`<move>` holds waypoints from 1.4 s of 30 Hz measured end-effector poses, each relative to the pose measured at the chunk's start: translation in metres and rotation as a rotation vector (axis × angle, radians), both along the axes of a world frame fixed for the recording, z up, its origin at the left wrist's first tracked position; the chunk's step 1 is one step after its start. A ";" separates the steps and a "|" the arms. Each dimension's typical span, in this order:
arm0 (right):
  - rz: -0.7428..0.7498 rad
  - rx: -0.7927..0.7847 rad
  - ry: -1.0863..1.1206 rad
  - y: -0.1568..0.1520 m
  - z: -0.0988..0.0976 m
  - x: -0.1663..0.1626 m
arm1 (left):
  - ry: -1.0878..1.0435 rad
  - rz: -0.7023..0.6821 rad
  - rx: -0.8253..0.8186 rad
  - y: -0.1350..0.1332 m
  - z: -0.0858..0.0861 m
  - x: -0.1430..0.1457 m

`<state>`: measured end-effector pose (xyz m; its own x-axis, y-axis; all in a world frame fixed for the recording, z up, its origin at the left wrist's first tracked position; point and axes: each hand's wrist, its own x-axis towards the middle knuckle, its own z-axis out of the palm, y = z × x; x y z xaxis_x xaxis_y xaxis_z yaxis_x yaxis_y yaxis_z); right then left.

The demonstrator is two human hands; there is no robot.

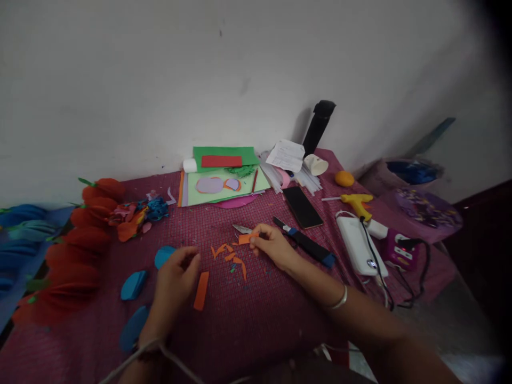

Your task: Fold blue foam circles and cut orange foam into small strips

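Note:
My right hand (274, 246) pinches a small orange paper piece (245, 239) between thumb and fingertips. Just behind that piece shows a pointed metal blade (241, 229), which looks like scissors; my hand hides the rest, and I cannot tell whether it is also held. My left hand (178, 274) hovers left of the scraps, fingers loosely curled, thumb apart, nothing visible in it. An orange paper strip (201, 290) lies beside it. Several orange offcuts (230, 256) are scattered between my hands. Blue paper pieces (133, 285) lie to the left, one partly behind my left hand.
Orange paper pumpkins (80, 250) line the left side. Coloured paper sheets (228, 193) lie against the wall. To the right are a phone (303, 207), a black-handled cutter (310, 246), a yellow glue gun (357, 202), a white power bank (360, 245) and a corded purple socket box (402, 249).

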<state>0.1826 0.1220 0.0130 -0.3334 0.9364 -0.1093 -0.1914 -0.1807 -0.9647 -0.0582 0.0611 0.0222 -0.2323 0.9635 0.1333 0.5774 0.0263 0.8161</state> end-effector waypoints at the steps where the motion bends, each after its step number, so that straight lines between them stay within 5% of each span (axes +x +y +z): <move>1: 0.003 -0.021 0.007 0.001 -0.002 0.000 | 0.091 -0.047 -0.004 0.002 -0.005 -0.001; 8: 0.027 0.056 -0.005 -0.003 -0.007 -0.006 | 0.393 -0.227 -0.037 0.013 -0.019 0.021; 20: 0.002 0.137 -0.025 -0.002 -0.007 -0.009 | 0.743 -0.436 -0.195 0.041 0.009 0.050; 28: -0.001 0.150 -0.018 0.000 -0.010 -0.009 | 0.796 -0.449 -0.291 0.050 0.005 0.048; 32: 0.012 0.135 -0.020 0.000 -0.013 -0.008 | 0.777 -0.361 -0.292 0.064 0.015 0.013; 38: 0.046 0.092 -0.034 0.000 -0.011 -0.005 | 0.837 -0.017 -0.188 0.114 0.077 -0.101; 42: 0.044 0.081 -0.030 0.000 -0.008 -0.003 | 0.872 0.067 -0.209 0.132 0.097 -0.150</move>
<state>0.1792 0.1217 0.0046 -0.3723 0.9271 -0.0440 -0.1559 -0.1092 -0.9817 -0.2081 0.1935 0.1194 -0.1873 0.9759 0.1123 0.9814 0.1811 0.0632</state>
